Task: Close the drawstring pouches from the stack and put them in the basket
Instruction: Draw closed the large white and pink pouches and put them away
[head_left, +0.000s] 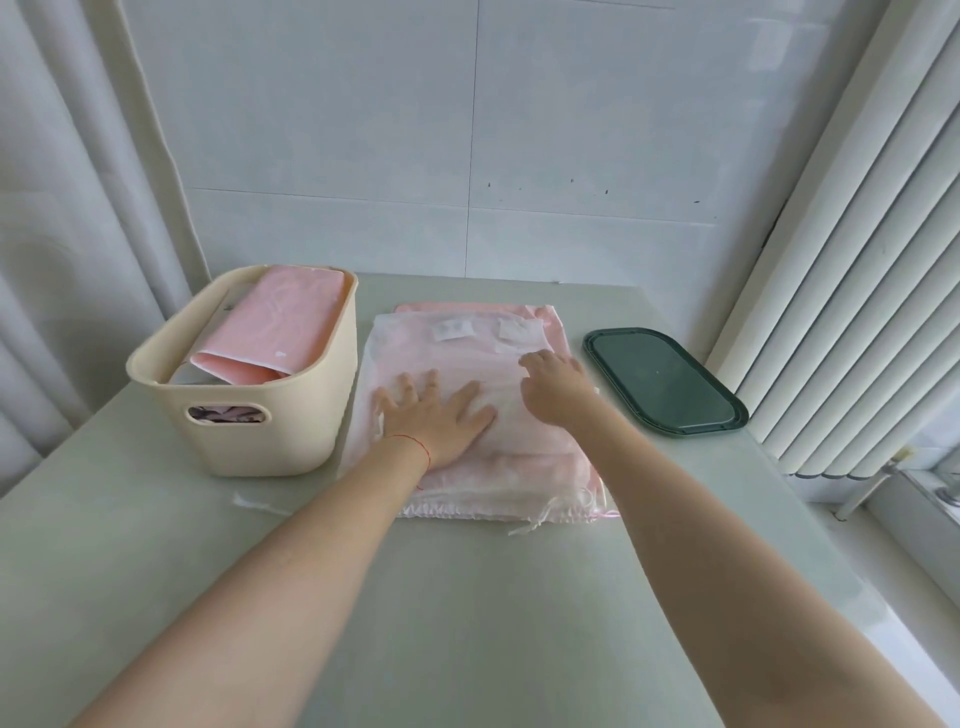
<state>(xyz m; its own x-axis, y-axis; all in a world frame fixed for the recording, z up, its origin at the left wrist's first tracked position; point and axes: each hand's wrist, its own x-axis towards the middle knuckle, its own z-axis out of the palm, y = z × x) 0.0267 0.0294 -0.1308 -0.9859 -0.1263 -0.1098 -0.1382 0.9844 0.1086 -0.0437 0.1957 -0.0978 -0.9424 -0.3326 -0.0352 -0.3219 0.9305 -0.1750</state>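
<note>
A stack of thin pink and white drawstring pouches (467, 332) lies flat in the middle of the table, with gathered tops and loose white strings (530, 519) at its near edge. My left hand (434, 413) presses flat on the top pouch with its fingers spread. My right hand (553, 382) rests on the right part of the same pouch, fingers bent down onto the fabric. Left of the stack stands a cream plastic basket (291, 415) holding a folded pink pouch (275, 322).
A dark green oval tray (662, 382) lies on the table to the right of the stack. A white ribbed radiator (852, 291) stands along the right side, a curtain hangs at the left, and a tiled wall is behind the table.
</note>
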